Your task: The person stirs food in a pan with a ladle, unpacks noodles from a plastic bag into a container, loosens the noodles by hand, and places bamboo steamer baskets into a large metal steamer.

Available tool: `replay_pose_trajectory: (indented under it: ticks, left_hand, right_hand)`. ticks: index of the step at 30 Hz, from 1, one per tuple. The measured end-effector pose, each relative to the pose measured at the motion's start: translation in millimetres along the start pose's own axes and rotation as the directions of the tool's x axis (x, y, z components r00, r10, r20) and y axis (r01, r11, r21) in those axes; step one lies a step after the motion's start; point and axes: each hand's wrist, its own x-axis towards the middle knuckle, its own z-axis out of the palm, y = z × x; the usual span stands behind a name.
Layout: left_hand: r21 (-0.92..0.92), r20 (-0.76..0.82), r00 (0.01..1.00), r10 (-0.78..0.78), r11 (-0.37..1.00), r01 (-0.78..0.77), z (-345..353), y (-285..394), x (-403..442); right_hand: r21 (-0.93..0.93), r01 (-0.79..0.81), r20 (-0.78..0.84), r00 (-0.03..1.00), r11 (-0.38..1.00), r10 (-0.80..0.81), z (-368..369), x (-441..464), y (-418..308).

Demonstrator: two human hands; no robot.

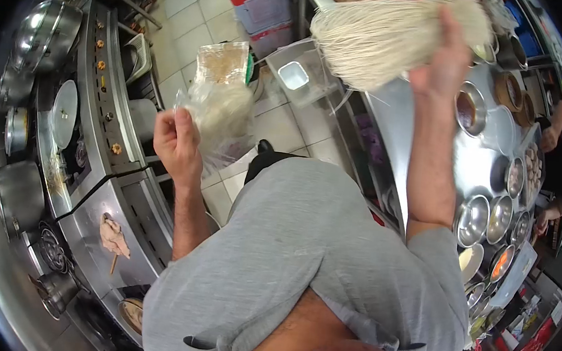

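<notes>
My left hand (177, 144) is closed, pinching the top of a clear plastic bag (222, 119) that hangs over the floor. Something pale, perhaps more noodles, shows through the film, though the folds make it hard to make out. Raised at the upper right, my right hand (443, 62) grips a large bundle of thin, dry, cream-coloured noodles (368, 45). The strands fan out to the left, and a few loose ones dangle below. The bundle is above the edge of the steel counter (398, 119).
Metal bowls (473, 220) with ingredients cover the right counter, where another person's hand (550, 138) shows. Left is a stove (104, 84) with pots (19, 194) and a cloth (113, 235). A clear container (301, 76) and a cooler box (260, 8) stand ahead on the tiled floor side.
</notes>
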Motion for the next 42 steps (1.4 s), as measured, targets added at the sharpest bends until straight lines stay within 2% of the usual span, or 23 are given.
replay_pose_trajectory:
  ticks: [1,5,7,11,13,15,16,17,19,21,24,25,27,29,30,31,33,34,35,37,39,41,42]
  left_hand:
    - [0.072,-0.090,0.994,-0.061,0.995,0.067,-20,-10,2]
    - [0.144,-0.236,0.953,-0.192,0.963,0.230,-96,-50,-1]
    - [0.239,-0.313,0.906,-0.284,0.900,0.365,-124,-69,-10]
    - [0.232,-0.399,0.820,-0.410,0.820,0.523,-144,-97,-25]
    - [0.200,-0.465,0.742,-0.484,0.759,0.620,-145,-110,-36]
    - [0.187,-0.517,0.691,-0.506,0.721,0.668,-143,-124,-50]
    - [0.175,-0.557,0.656,-0.510,0.700,0.693,-139,-134,-55]
    - [0.175,-0.563,0.643,-0.519,0.686,0.707,-133,-144,-60]
    - [0.088,-0.548,0.597,-0.586,0.669,0.738,-120,-160,-71]
    - [0.021,-0.538,0.539,-0.648,0.629,0.777,-105,-174,-73]
    - [-0.004,-0.536,0.498,-0.682,0.592,0.806,-86,-193,-69]
    - [0.003,-0.526,0.491,-0.694,0.576,0.818,-82,-199,-71]
    - [0.039,-0.565,0.472,-0.676,0.550,0.834,-77,-209,-78]
    - [0.366,-0.407,0.583,-0.703,0.459,0.810,-61,-214,-57]
    - [0.385,-0.329,0.585,-0.741,0.460,0.800,-59,-215,-47]
    - [0.399,-0.248,0.576,-0.779,0.460,0.793,-58,-217,-38]
    - [0.466,-0.063,0.704,-0.707,0.604,0.647,-55,-226,-19]
    - [0.473,-0.079,0.717,-0.692,0.607,0.638,-53,-225,-9]
    - [0.489,0.018,0.775,-0.632,0.682,0.544,-50,-221,2]
    - [0.488,0.126,0.828,-0.546,0.761,0.428,-46,-206,18]
    - [0.557,0.206,0.890,-0.408,0.796,0.236,-44,-186,30]
    - [0.584,0.240,0.918,-0.317,0.802,0.125,-43,-161,43]
    - [0.558,0.249,0.941,-0.231,0.828,0.055,-42,-148,51]
  right_hand:
    - [-0.034,0.034,0.093,0.995,0.999,-0.031,8,2,34]
    - [-0.077,-0.221,0.101,0.968,0.972,0.228,41,-6,141]
    - [-0.218,-0.247,0.075,0.960,0.944,0.269,29,2,211]
    - [-0.486,-0.243,0.141,0.926,0.839,0.350,-15,16,339]
    - [-0.516,-0.307,0.113,0.901,0.800,0.419,-46,27,402]
    - [-0.746,-0.197,0.155,0.877,0.636,0.454,-68,36,447]
    - [-0.863,-0.167,0.107,0.862,0.477,0.496,-78,40,465]
    - [-0.867,-0.178,0.099,0.854,0.465,0.511,-90,45,484]
    - [-0.963,0.003,0.143,0.852,0.269,0.503,-120,49,521]
    - [-0.975,-0.003,0.118,0.841,0.223,0.527,-155,55,556]
    - [-0.999,-0.010,-0.035,0.840,-0.050,0.541,-192,72,590]
    - [-0.998,-0.006,-0.036,0.829,-0.056,0.558,-209,79,603]
    - [-0.965,0.247,0.199,0.904,-0.083,0.377,-239,89,630]
    - [-0.894,0.406,0.324,0.878,-0.190,0.352,-229,95,640]
    - [-0.968,0.250,0.235,0.866,0.025,0.440,-196,90,634]
    - [-0.978,0.048,0.155,0.824,0.205,0.545,-156,84,617]
    - [-0.697,-0.485,0.187,0.588,0.528,0.787,-63,61,557]
    - [-0.654,-0.511,0.359,0.440,0.558,0.823,-15,50,517]
    - [-0.613,-0.533,0.519,0.285,0.583,0.806,26,37,477]
    - [-0.587,-0.484,0.764,-0.065,0.649,0.642,77,9,423]
    - [-0.574,-0.259,0.798,-0.389,0.777,0.460,104,-15,389]
    - [-0.583,0.087,0.640,-0.562,0.807,0.523,114,-31,361]
    - [-0.589,0.084,0.639,-0.560,0.803,0.527,112,-39,350]
